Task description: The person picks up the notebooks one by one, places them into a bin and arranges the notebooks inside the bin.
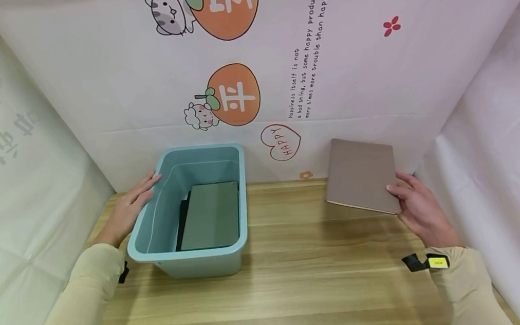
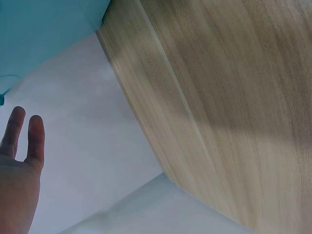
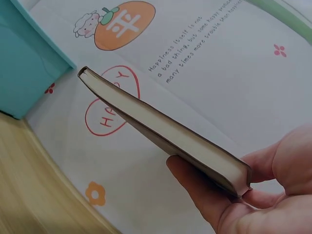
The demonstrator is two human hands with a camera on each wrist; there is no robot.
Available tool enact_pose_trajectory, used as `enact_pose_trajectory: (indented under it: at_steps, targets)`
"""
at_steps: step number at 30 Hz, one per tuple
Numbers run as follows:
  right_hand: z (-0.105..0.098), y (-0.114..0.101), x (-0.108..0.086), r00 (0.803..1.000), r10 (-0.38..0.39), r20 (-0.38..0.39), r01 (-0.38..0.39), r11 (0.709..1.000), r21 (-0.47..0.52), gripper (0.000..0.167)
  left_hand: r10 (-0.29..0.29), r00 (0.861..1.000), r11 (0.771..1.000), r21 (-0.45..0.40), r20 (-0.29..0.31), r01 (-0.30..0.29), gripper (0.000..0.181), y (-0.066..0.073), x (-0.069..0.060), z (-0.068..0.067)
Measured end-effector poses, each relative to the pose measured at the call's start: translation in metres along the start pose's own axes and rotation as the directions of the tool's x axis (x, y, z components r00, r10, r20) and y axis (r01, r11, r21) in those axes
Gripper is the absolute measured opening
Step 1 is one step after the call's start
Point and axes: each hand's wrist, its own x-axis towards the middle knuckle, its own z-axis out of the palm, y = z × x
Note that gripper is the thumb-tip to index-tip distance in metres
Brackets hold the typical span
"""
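Observation:
A blue plastic bin (image 1: 199,260) stands on the left part of the table. Inside it lies a green notebook (image 1: 213,215), partly over a black item (image 1: 182,221) whose kind I cannot tell. My left hand (image 1: 129,210) touches the bin's left rim with its fingers extended; in the left wrist view two fingers show straight. On the right, my right hand (image 1: 424,210) pinches a brown notebook (image 1: 361,177) by its right edge, thumb on the cover. The right wrist view shows the notebook's pale page edges (image 3: 165,131), with the notebook held above the table.
The wooden table (image 1: 298,283) runs up to a white printed sheet (image 1: 349,72) at the back. More white sheets (image 1: 497,162) hang along both sides, close to the hands. The bin's wall (image 3: 29,63) shows at the left of the right wrist view.

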Motion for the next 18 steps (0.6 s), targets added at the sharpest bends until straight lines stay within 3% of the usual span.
enact_pose_trajectory:
  at_steps: [6, 13, 18]
  targets:
    - [0.009, -0.002, 0.001, 1.000, -0.011, 0.005, 0.011, 1.000, 0.013, 0.089, -0.006, 1.000, 1.000, -0.004, -0.002, 0.006, 0.048, 0.000, 0.001, 0.000]
    - [0.022, -0.006, 0.002, 1.000, -0.019, 0.010, 0.019, 0.999, 0.031, 0.071, -0.001, 1.000, 1.000, -0.003, -0.004, 0.001, 0.048, 0.002, 0.002, 0.000]
    - [0.032, -0.009, 0.002, 1.000, -0.011, 0.017, 0.011, 0.999, 0.031, 0.072, -0.003, 1.000, 1.000, 0.002, -0.002, 0.003, 0.048, 0.001, 0.002, -0.001]
